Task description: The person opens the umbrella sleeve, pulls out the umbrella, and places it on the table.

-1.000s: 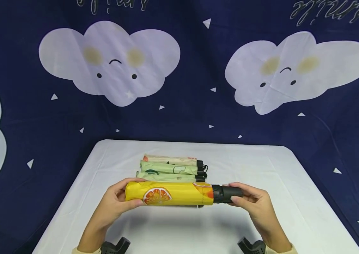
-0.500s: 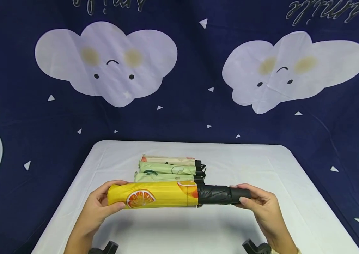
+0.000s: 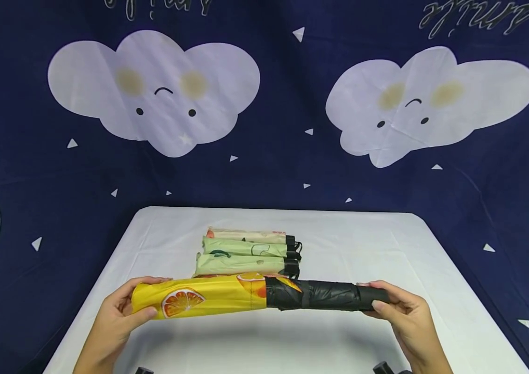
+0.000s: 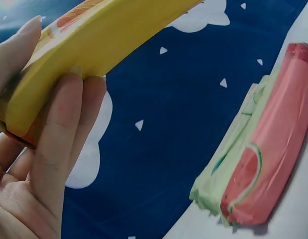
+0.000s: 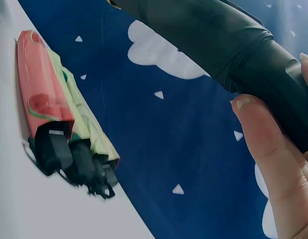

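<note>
Hands are spreading farther apart since the earlier frame: the left hand is drawing leftward with the yellow sleeve, the right hand is easing rightward with the black umbrella, and more dark folded cloth is showing between them. Both things are hanging above the near part of the white bench, with the sleeve's mouth apparently overlapping the umbrella near the middle. On the left, thumb and fingers are clamping the sleeve's far end; on the right, thumb and fingers are clamping the umbrella's plain black end

Judging by this, the step in hand is looking like unsheathing. Sleeve and umbrella are forming a slight bend, each sloping down from the mouth, so bringing them into one line would probably be cutting drag. A patterned flap is poking out just beside the mouth; a slow, even pull would likely be keeping it from snagging. Pinching too hard could be trapping the umbrella's tip inside the sleeve, if it is reaching that far. Behind, a green umbrella and a pink umbrella are lying in a row, worth keeping clear of
</note>
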### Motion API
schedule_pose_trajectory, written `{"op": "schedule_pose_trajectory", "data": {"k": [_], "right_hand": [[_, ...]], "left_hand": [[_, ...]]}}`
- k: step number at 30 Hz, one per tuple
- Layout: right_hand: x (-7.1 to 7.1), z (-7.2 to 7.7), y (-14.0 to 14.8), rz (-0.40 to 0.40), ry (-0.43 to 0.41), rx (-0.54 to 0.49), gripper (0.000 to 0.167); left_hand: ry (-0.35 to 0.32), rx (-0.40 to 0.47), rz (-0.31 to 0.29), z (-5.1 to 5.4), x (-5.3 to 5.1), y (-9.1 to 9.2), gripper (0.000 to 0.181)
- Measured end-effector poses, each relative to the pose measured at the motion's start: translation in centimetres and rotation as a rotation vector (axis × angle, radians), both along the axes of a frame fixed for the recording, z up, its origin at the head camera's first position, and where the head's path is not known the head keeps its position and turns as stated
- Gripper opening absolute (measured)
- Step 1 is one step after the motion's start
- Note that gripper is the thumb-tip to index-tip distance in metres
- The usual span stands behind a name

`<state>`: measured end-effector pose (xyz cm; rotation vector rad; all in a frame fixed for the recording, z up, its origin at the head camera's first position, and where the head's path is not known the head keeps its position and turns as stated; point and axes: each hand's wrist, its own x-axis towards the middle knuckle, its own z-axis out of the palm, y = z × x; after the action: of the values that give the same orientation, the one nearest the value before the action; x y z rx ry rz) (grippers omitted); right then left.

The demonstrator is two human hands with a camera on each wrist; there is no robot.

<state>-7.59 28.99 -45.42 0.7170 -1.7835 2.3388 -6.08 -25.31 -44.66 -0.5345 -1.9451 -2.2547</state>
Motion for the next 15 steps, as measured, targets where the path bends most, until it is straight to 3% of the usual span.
{"op": "schedule_pose_trajectory", "data": {"k": [3, 7, 15], "right_hand": [[0.5, -0.3, 0.9, -0.019, -0.036, 0.026, 0.038], [1.0, -0.7, 2.2, -0.047, -0.093, 0.08, 0.037], [2.4, -3.8, 4.5, -0.044, -0.136, 0.108, 0.037]], "left_hand": [[0.006, 0.011, 0.006, -0.4, 0.3, -0.6, 0.045], [-0.06, -0.001, 0.051, -1.3, 0.6, -1.3, 0.042], [-0.228, -0.038, 0.037, -5.3, 1.0, -1.7, 0.037]]}}
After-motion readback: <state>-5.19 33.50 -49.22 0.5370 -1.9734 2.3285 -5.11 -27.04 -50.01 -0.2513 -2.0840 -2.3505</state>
